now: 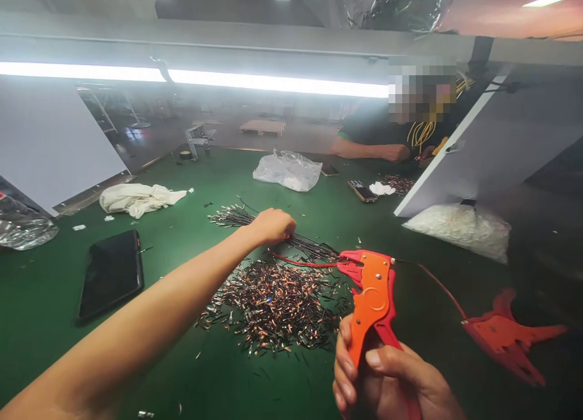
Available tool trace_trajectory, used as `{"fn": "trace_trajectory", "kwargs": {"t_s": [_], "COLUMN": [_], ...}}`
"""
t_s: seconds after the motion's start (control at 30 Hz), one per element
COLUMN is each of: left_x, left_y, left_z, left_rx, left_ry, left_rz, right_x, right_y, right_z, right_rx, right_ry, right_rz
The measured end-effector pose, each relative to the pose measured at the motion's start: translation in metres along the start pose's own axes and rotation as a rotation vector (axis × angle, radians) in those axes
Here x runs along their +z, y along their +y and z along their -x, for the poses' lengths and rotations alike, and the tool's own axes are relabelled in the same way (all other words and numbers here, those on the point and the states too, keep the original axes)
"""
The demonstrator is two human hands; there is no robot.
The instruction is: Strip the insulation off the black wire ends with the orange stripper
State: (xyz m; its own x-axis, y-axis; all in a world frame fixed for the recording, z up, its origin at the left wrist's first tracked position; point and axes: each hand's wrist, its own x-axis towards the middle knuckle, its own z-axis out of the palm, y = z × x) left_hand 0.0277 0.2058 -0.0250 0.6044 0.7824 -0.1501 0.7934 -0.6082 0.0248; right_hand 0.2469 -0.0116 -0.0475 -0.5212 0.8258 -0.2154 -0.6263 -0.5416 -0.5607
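My left hand (274, 226) is closed on a bundle of thin dark wires (312, 246) above the green table. The silvery ends of the bundle fan out to the left of the fist. In my right hand (392, 371) are the handles of an orange and red wire stripper (374, 286), its jaws pointing left near the right end of the bundle. A red wire (305, 263) runs from the jaws toward the left. Below the bundle lies a pile of short copper and black wire scraps (282, 304).
A second orange and red tool (505, 332) lies right. On the left are a black phone (110, 275) and white cloth (139, 198). Plastic bags (288, 170) (462, 226) lie at back centre and right. Across the table, a person's forearm (373, 152) rests near another phone (362, 190).
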Motion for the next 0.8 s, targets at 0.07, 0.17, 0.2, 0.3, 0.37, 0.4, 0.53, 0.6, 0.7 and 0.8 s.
{"fn": "trace_trajectory", "kwargs": {"t_s": [0.07,0.17,0.2,0.3,0.37,0.4,0.53,0.6,0.7,0.8], "left_x": [-0.001,-0.002,-0.003,-0.005,-0.010,-0.013,-0.024,-0.025,-0.021,-0.018], "left_y": [0.001,0.004,0.005,0.007,0.006,0.005,0.000,-0.002,0.000,0.005], "left_z": [0.000,0.001,0.002,0.005,0.007,0.008,0.015,0.018,0.022,0.026], "left_rx": [-0.003,0.001,0.004,0.015,0.018,0.017,0.005,0.014,0.037,0.027], "left_ry": [0.001,0.013,0.018,0.032,0.044,0.051,0.084,0.096,0.124,0.215], "left_rz": [-0.019,-0.060,-0.074,-0.106,-0.120,-0.124,-0.125,-0.115,-0.077,-0.008], "right_x": [-0.001,-0.003,-0.003,-0.002,-0.001,0.000,-0.001,-0.003,-0.004,-0.005], "right_y": [0.001,0.003,0.003,0.005,0.006,0.007,0.005,0.004,0.006,0.009], "right_z": [-0.001,-0.002,-0.002,-0.001,-0.001,-0.001,-0.001,-0.002,-0.003,-0.003], "right_rx": [-0.001,-0.009,-0.011,0.002,0.005,0.004,0.009,0.005,0.015,0.009], "right_ry": [-0.007,-0.014,-0.020,-0.048,-0.063,-0.067,-0.078,-0.087,-0.090,-0.093], "right_rz": [0.000,-0.004,-0.008,-0.008,0.001,0.002,0.019,0.024,0.009,-0.008]}}
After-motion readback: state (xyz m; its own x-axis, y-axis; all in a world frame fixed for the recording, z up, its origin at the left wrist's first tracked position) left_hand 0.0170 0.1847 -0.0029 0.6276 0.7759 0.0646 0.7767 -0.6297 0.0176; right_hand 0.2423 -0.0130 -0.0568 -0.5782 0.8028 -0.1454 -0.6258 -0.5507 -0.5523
